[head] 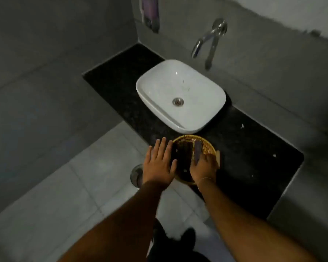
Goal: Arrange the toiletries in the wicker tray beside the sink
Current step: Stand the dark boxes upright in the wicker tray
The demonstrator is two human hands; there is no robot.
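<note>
We are seeing both bare forearms reaching forward and down from the bottom edge toward the round wicker tray (206,146), which is sitting on the black granite counter (254,148) just in front of the white vessel sink (197,87). The left hand (159,163) is lying flat, palm down, fingers (162,146) spread apart and pointing away from us, its thumb side touching the tray's left rim; it is gripping nothing. The right hand (203,167) is curling down inside the tray's near right part, fingers closed around the lower end of a purplish tube (197,150) that is lying along the tray floor beside a thin light stick, possibly a toothbrush. A dark flat item is filling the tray's left half; blur is hiding what it is. A thin band is circling the right wrist. A chrome wall tap (206,40) is hanging over the sink.
</note>
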